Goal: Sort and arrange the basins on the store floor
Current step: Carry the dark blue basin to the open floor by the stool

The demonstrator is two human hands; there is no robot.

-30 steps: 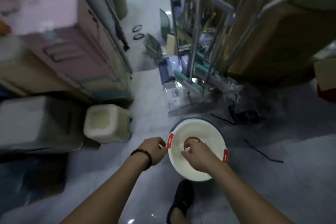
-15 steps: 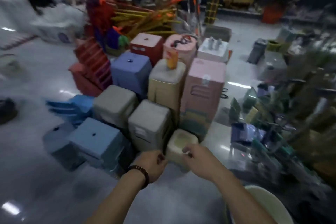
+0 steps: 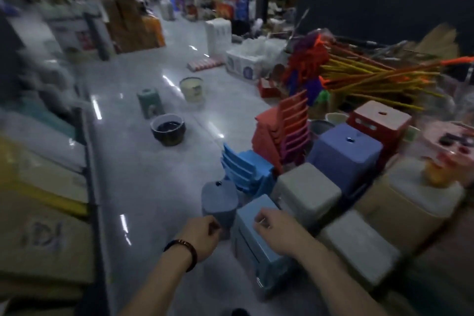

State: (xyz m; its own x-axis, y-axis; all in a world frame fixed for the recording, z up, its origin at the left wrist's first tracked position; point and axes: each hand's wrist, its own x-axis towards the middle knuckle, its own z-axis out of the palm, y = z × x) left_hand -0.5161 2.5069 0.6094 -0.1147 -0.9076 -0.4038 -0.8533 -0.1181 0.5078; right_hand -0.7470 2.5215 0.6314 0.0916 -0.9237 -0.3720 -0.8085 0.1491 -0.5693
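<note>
A dark round basin (image 3: pixel 168 130) stands on the glossy floor ahead, left of centre. Beyond it are a cream bucket-like tub (image 3: pixel 192 90) and a small green container (image 3: pixel 150 102). My left hand (image 3: pixel 202 235), with a dark bracelet at the wrist, hangs in front of me with its fingers loosely curled and nothing in it. Beside it, my right hand (image 3: pixel 272 228) is also loosely curled and holds nothing; it hovers over a light blue stool (image 3: pixel 256 246). The white basin is out of view.
Stacked plastic stools (image 3: pixel 343 151) in grey, blue, red and cream fill the right side, with small blue chairs (image 3: pixel 243 169) and red chairs (image 3: pixel 282 131). Brooms (image 3: pixel 359 74) lie behind them. Cardboard boxes (image 3: pixel 43 233) line the left. A floor aisle (image 3: pixel 143 187) runs between.
My view has swung left from the white basin at my feet to the stools and the aisle. Both hands left the basin and now hang in front of me with nothing in them.
</note>
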